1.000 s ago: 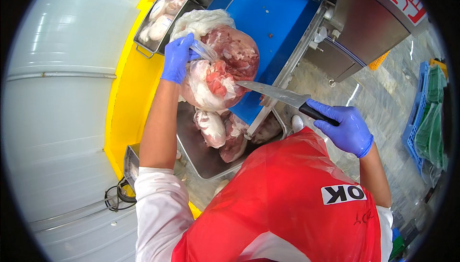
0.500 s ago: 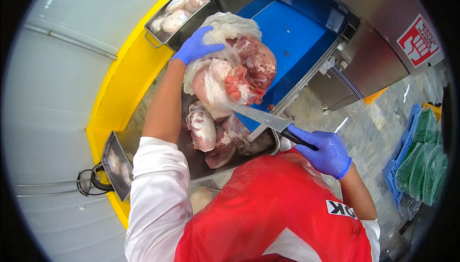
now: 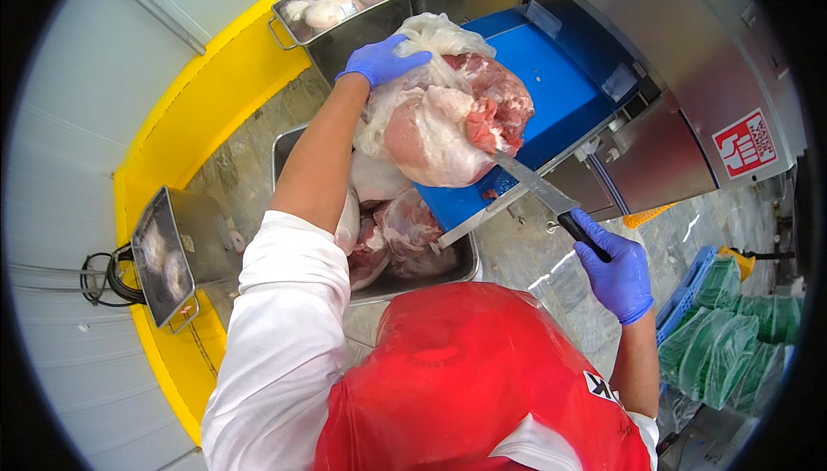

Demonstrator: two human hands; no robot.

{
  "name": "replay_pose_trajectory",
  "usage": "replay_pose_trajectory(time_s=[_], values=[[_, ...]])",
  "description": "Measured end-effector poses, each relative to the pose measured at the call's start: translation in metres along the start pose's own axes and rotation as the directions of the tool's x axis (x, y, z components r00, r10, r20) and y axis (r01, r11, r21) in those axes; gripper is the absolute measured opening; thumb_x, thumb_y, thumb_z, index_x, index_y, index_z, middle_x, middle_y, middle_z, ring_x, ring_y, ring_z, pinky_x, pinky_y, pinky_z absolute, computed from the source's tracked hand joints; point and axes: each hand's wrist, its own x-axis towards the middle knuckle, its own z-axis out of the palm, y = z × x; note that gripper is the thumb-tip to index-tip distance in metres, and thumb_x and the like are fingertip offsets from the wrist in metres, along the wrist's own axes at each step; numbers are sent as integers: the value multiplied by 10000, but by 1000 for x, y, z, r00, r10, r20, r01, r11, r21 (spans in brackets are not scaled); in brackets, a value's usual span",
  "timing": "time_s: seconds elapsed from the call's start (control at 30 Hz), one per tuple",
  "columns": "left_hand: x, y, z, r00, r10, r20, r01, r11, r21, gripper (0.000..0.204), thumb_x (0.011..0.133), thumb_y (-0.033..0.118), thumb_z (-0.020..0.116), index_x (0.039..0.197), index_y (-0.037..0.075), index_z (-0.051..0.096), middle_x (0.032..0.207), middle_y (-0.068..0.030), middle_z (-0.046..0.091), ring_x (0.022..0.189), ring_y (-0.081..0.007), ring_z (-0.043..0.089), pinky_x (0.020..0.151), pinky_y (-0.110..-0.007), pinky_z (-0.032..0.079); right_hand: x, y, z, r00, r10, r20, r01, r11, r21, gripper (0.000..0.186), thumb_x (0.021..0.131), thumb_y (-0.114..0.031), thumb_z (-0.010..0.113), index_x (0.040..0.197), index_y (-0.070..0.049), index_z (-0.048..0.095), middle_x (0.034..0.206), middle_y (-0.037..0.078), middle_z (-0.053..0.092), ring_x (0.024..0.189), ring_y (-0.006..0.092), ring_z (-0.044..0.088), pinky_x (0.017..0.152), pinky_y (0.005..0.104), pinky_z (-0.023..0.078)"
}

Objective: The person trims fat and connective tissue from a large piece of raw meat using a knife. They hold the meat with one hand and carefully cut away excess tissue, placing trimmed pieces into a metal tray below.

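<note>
A large bagged piece of raw pink meat [image 3: 448, 118] rests on the near edge of a blue cutting board [image 3: 560, 83]. My left hand [image 3: 379, 59], in a blue glove, grips the loose clear plastic at the top of the meat. My right hand [image 3: 622, 275], also gloved, holds a black-handled knife [image 3: 543, 195] whose blade tip touches the lower side of the meat. Below the board, a steel tray [image 3: 452, 269] holds more raw meat pieces [image 3: 405, 230].
A steel tub [image 3: 345, 15] of pale meat stands beyond my left hand. Another steel tray [image 3: 168, 256] tilts at the left by a yellow kerb [image 3: 198, 101]. A stainless machine [image 3: 689, 101] is at the right, with stacked green crates [image 3: 724, 333] on the floor.
The view has shifted, and the meat now sits further onto the board. My left hand stays on the plastic, and the knife has dropped to the meat's lower edge.
</note>
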Motion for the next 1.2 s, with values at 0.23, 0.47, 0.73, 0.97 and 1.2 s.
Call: replay_pose_trajectory(time_s=[0.23,0.47,0.73,0.97,1.2], values=[[-51,2,20,994,70,-87,-71,997,-7,1365,650,968,753,1669,108,459,1522,-281,652,1371,-442,671,1169,-504,520,2,3,-16,997,75,-17,-75,996,-46,480,992,-206,808,1466,-234,738,1055,273,771,868,373,801,801,388,601],[-78,18,22,977,-51,-207,62,997,46,1352,669,918,798,1588,-21,480,1464,-348,638,1368,-452,650,1162,-505,511,0,-1,-13,991,71,-112,-98,963,-252,508,999,-236,793,1500,-255,705,1165,263,771,1002,425,782,866,444,624],[-60,-26,69,898,-105,-428,-86,910,-405,1237,697,707,955,1593,38,426,1568,-313,558,1426,-431,594,1164,-517,506,-4,-39,-32,990,142,-17,-139,929,-343,525,981,-193,797,1493,-277,713,1079,213,784,914,374,778,845,436,612],[-51,-47,80,910,-142,-388,-47,897,-439,947,806,647,897,1517,85,622,1435,-229,716,1335,-409,683,1137,-500,535,48,-83,-55,982,-165,-87,129,936,-326,375,962,-208,831,1333,-156,815,914,212,786,673,313,729,679,368,578],[-27,-64,98,922,-78,-379,-103,896,-433,947,806,665,874,1548,138,610,1467,-269,665,1355,-431,655,1147,-509,528,133,-126,-60,976,-145,165,218,730,-648,329,959,-250,793,1280,-190,835,913,234,755,759,420,733,728,460,606]])
